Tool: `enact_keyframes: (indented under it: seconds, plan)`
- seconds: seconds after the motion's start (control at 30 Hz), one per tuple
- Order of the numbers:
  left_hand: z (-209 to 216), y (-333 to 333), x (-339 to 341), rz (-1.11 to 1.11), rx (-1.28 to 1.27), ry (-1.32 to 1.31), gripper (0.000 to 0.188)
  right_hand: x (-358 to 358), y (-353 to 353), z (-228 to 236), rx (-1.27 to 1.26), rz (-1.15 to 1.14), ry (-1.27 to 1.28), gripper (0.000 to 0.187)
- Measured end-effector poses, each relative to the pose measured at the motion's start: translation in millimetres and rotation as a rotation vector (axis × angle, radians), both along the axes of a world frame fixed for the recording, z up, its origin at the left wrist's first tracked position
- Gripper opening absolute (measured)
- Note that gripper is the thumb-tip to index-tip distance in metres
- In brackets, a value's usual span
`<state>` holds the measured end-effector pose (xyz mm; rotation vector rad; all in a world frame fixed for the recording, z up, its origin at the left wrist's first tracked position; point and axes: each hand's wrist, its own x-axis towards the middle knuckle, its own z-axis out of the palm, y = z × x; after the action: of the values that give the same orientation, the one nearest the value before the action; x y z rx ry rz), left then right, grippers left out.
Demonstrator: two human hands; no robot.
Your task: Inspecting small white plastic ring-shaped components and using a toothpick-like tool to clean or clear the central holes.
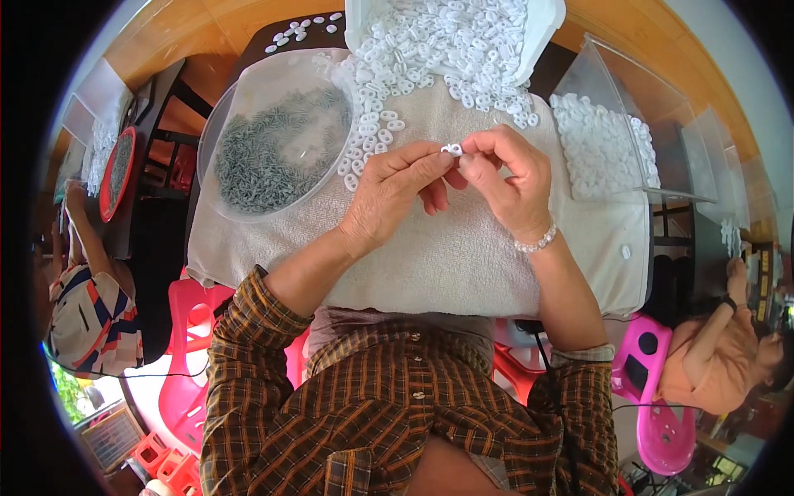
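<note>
Above the towel (447, 273), my left hand (385, 190) and my right hand (513, 178) meet fingertip to fingertip. Between them is a small white oval plastic piece (452, 150) with holes, pinched by the thumb and fingers of both hands. Whether the right fingers also hold something smaller is hidden. Loose white pieces (368, 136) of the same kind lie just beyond my left hand. To the left stands a round clear tub (207, 140) with many thin grey screw-like pins (265, 161) in it.
A white bin (546, 33) lies tipped at the back, spilling white pieces. Clear boxes (674, 161) with white pieces stand at right. One piece (626, 251) lies near the towel's right side. Other people (91, 322) sit at tables on both sides; pink chairs (186, 355) stand near.
</note>
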<state>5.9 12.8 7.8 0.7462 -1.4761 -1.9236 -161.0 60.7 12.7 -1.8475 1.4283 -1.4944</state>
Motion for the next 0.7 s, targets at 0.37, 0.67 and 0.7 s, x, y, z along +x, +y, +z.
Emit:
enact_keyframes:
  seconds: [0.37,0.67,0.7]
  plan:
    - [-6.2,5.0,-2.7,0.105,-0.155,-0.041,0.017,2.3,1.1,-0.4,0.034,0.009,-0.170,0.003]
    - [-4.5,13.3,11.9,0.121,-0.141,0.005,0.015,12.3,2.9,-6.3,0.079,0.091,-0.212,0.005]
    - [0.8,13.4,14.5,0.110,-0.146,0.001,0.015,7.1,3.7,-9.1,0.063,0.077,-0.193,0.005]
